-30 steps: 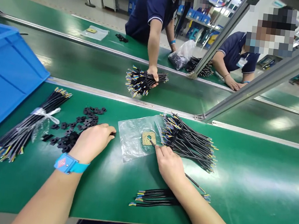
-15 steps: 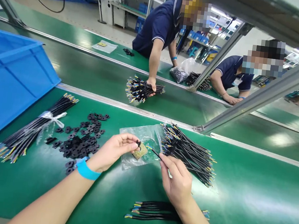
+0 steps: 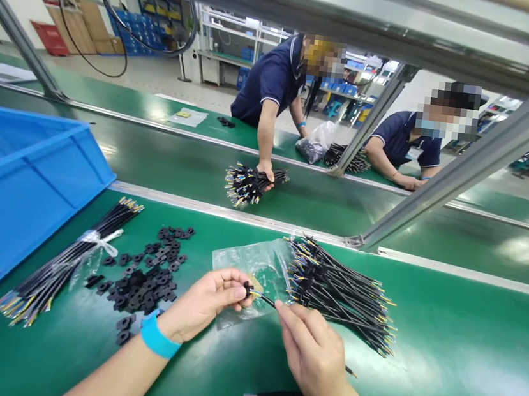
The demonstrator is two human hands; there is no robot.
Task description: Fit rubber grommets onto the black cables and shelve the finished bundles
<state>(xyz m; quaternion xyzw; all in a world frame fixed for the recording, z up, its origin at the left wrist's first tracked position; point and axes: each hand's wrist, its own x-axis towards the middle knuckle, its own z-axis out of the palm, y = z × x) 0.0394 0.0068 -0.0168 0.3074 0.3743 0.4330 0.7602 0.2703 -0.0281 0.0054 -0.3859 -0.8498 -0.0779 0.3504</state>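
Cable (image 3: 269, 301) sits pinched in my right hand (image 3: 316, 349), its tip at the black clip (image 3: 248, 288) my left hand (image 3: 211, 297) pinches. Opposite, a plastic bag (image 3: 325, 130) holds dark pieces (image 3: 314, 152). Both hands angle inward.

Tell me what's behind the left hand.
Parts of a clear bag and a tan pad show behind the left hand. What the hand covers of both, or anything else there, cannot be seen.

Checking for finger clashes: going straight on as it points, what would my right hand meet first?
Beyond the black cable it holds, your right hand would probably meet the small black piece pinched in your left hand first. Depth is unclear: the wire ends may already touch it.
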